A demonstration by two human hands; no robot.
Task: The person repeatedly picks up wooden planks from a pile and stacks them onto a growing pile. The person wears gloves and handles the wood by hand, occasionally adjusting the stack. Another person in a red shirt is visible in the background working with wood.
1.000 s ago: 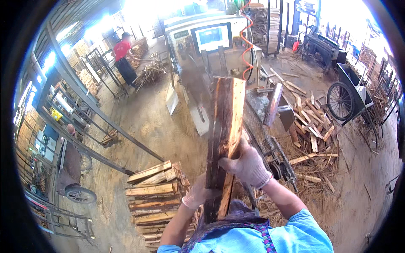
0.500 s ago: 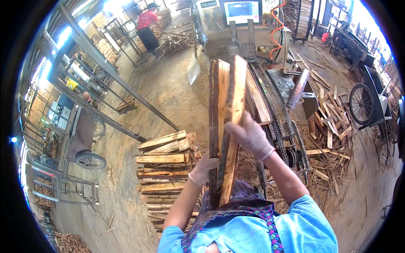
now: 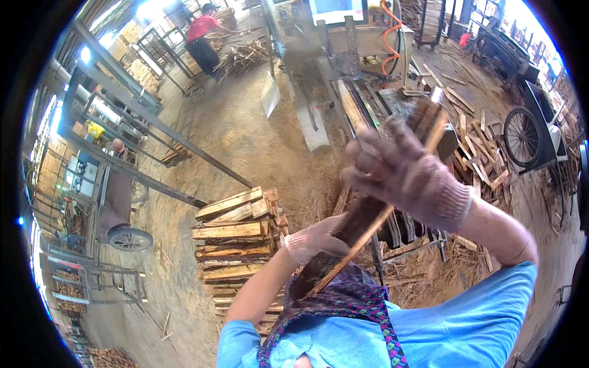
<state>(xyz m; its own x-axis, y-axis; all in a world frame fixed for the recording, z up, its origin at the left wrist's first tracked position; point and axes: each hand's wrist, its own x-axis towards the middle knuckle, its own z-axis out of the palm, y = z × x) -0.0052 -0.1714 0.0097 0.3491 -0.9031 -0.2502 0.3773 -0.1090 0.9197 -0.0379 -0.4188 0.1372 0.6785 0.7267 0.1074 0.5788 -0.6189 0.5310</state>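
Note:
A rough wooden board (image 3: 343, 245) with dark bark on its face and a pale sawn edge slants from my apron up to the right. Whether a second board lies against it, I cannot tell. My left hand (image 3: 316, 240), in a knit glove, is closed around its lower part, with the thumb across the bark. Over the upper part is my gloved right hand (image 3: 417, 178), its fingers spread out and somewhat blurred. Beyond that hand, another pale board (image 3: 351, 104) lies along the machine's rails.
A stack of sawn boards (image 3: 230, 230) stands to the left. The machine with a screen (image 3: 336, 9) is ahead, and scrap wood (image 3: 485, 153) lies in a heap at right. A wheeled cart (image 3: 524, 138) is farther right. A person in a red shirt (image 3: 202, 27) bends over sticks far off.
The boards, upright before, now tilt to the right with bark showing. My right hand has moved right and up and its fingers have spread. My left hand has shifted slightly right.

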